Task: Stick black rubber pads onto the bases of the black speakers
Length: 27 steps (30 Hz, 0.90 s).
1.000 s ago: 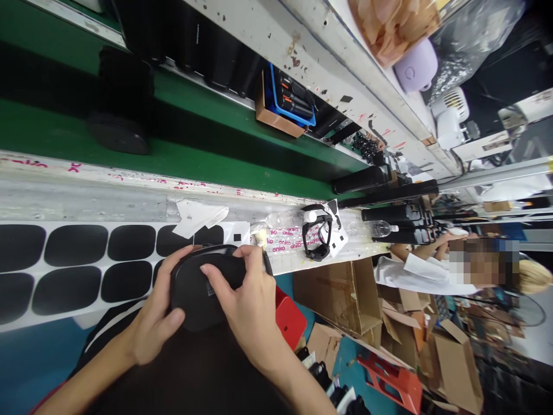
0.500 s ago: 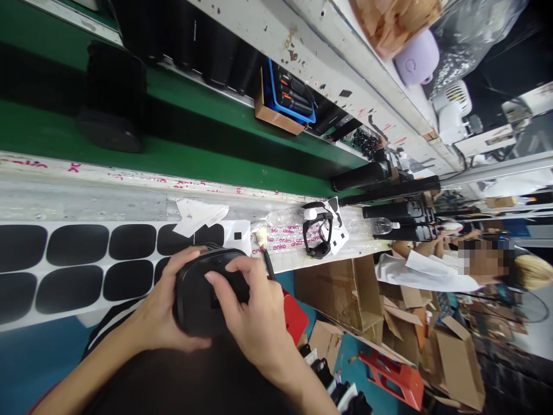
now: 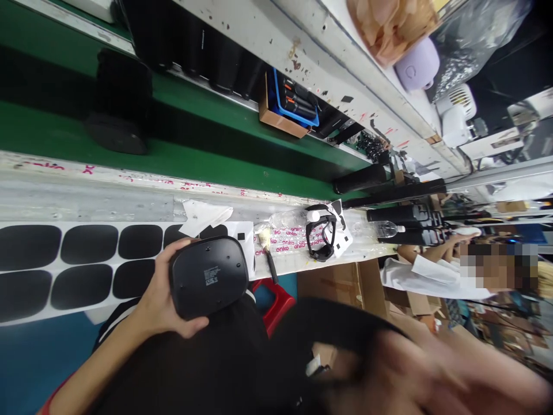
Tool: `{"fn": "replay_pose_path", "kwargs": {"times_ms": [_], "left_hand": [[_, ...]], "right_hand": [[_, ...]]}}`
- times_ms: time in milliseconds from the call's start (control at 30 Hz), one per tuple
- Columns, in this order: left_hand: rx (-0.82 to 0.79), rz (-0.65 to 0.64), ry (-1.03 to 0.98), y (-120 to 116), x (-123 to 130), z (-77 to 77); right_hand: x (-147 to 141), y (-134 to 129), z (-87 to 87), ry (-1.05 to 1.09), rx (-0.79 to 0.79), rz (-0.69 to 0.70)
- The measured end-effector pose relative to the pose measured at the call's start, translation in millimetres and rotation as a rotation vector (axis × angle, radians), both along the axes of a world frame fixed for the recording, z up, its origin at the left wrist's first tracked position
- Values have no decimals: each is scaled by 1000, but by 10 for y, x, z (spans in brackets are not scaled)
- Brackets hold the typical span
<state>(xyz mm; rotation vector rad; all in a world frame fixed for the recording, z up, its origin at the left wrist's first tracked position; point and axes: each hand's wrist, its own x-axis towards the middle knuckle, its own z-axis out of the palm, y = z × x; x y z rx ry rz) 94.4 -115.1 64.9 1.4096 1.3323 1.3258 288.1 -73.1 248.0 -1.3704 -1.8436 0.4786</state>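
The left hand (image 3: 158, 300) is cupped and part closed, thumb and fingers gripping the edges of a black rounded device (image 3: 208, 276), held tilted with its underside and small printed label facing up. The right hand (image 3: 410, 369) is a blur at about 4 o'clock, fingers apparently spread; whether it holds anything I cannot tell. Beneath the device lies a sheet of black rounded pads (image 3: 82, 282). At 3 o'clock sit a pale-bristled brush (image 3: 268, 256), then a black strap loop (image 3: 320, 237). A green conveyor belt (image 3: 194, 170) runs at 12 o'clock. Step appears to be inspection of the underside; any two-handed work would seem to call for the right hand's return.
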Motion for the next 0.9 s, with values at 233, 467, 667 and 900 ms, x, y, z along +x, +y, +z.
{"fn": "replay_pose_path", "kwargs": {"times_ms": [233,467,667,900], "left_hand": [[-52,-10,8,-9,30,161],[-65,-22,20,-60,33,141],[-44,-43,11,-81,70,141],[-51,-47,-24,-85,47,118]], "right_hand": [[-362,304,-776,260,-465,160],[-385,262,-761,167,-408,164],[-417,224,-730,137,-356,172],[-412,189,-763,90,-307,163]]}}
